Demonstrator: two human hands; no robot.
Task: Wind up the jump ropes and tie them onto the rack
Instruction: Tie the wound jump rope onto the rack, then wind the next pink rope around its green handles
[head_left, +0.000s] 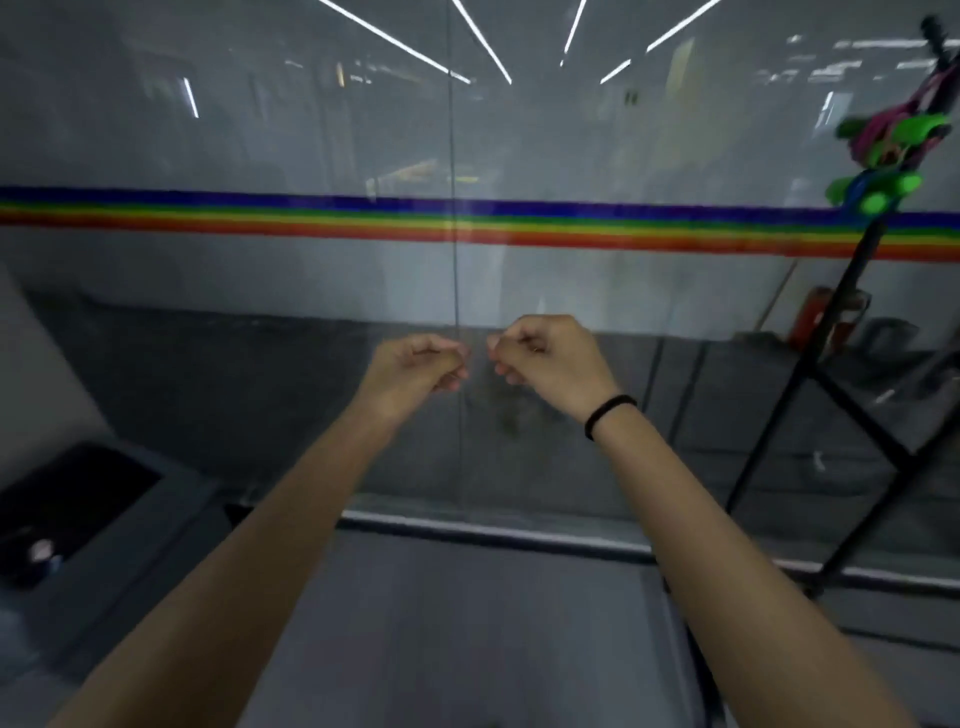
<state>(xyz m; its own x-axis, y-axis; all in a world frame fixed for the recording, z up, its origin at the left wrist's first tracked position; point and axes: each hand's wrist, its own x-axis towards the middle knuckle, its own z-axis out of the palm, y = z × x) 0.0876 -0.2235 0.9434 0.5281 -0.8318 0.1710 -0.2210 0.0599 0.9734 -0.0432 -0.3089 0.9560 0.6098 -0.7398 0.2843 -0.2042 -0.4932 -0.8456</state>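
Head view, looking forward and slightly down at two bare forearms raised before a glass wall (234, 130). At far lower left stands a dark grey cabinet (119, 525) with a black top. A rainbow stripe (311, 218) runs level across the whole glass.

Near the centre, the left hand (418, 364) is held up with its fingers curled in and the thumb against them; no rope shows in its grip. Just beside it, close but not touching, the right hand (550, 356) is curled the same way, knuckles up, with nothing visible between its fingers. A black band (609, 414) circles the right wrist.

Further right, a red object (810, 317) sits low behind the glass, too blurred to name. At the far right edge a black rack (848, 280) rises on slanted legs. Near its top hang the jump ropes (906, 130), wound into two bundles with green handles, one above the other, well apart from both hands.
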